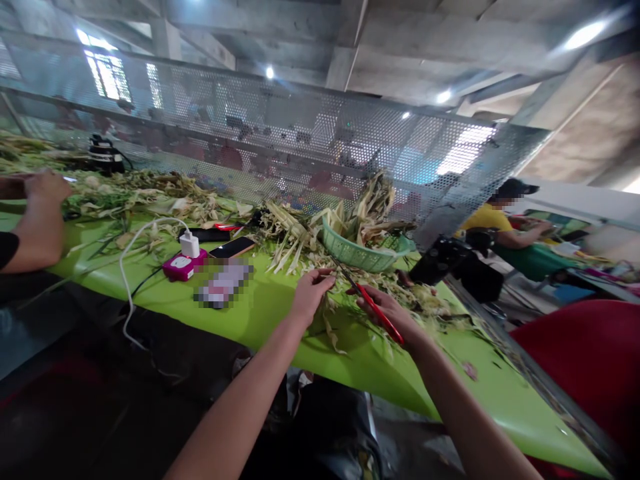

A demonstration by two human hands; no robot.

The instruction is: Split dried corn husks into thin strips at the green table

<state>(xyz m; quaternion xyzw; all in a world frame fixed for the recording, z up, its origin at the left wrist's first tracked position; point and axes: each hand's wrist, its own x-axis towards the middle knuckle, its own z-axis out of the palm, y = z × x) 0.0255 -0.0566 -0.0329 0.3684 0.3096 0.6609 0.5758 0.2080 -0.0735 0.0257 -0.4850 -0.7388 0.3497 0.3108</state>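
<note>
My right hand (393,317) is closed around red-handled scissors (379,312), seen edge-on. Their dark, narrow blades point up and to the left, toward the basket. My left hand (313,293) is beside the blade tips, its thumb and fingers pinched together. Whatever is between those fingers is too small to make out. Beneath and around both hands lie pale shreds of dried corn husk (333,333). Just beyond them stands a green plastic basket (357,253), heaped with long corn husks (375,207).
The green-covered table (255,327) carries a magenta power socket (185,265) with a white charger and cable, a phone (233,247), and more husks (165,193). A co-worker's arm (37,227) is at left. A perforated metal screen (225,127) stands behind; a red chair (585,360) is at right.
</note>
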